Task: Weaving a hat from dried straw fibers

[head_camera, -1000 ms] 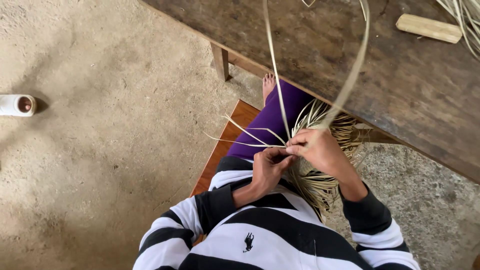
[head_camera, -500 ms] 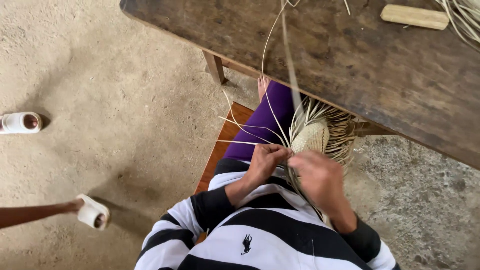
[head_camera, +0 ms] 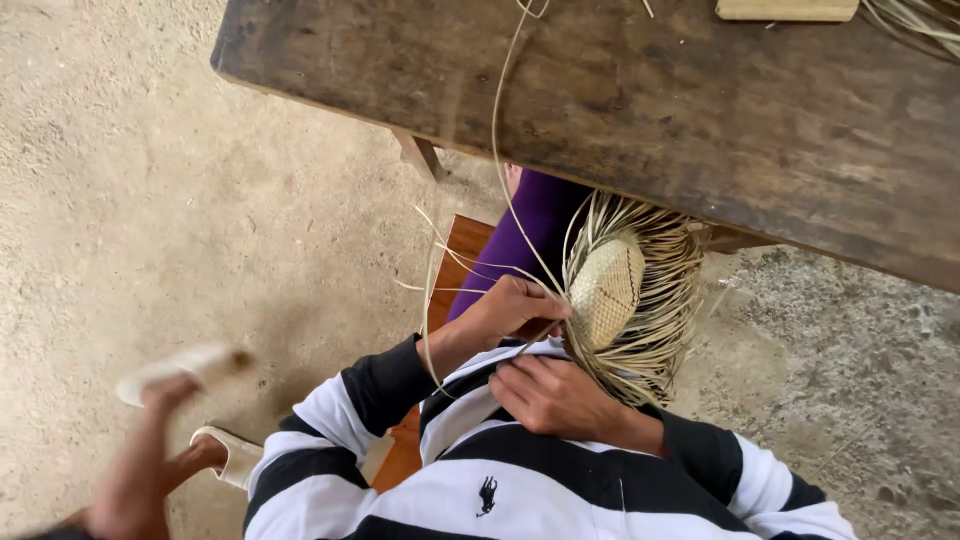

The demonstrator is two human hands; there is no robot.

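Now the pale, half-woven straw disc with loose strands (head_camera: pixel 610 290) is being held lower at centre frame, its long strand (head_camera: pixel 497 150) being pinched by the left hand (head_camera: pixel 510 310), the right hand (head_camera: pixel 550 395) now being pressed closed beneath it.

blurred passing foot (head_camera: pixel 165 430), wooden block (head_camera: pixel 787 9) cut off
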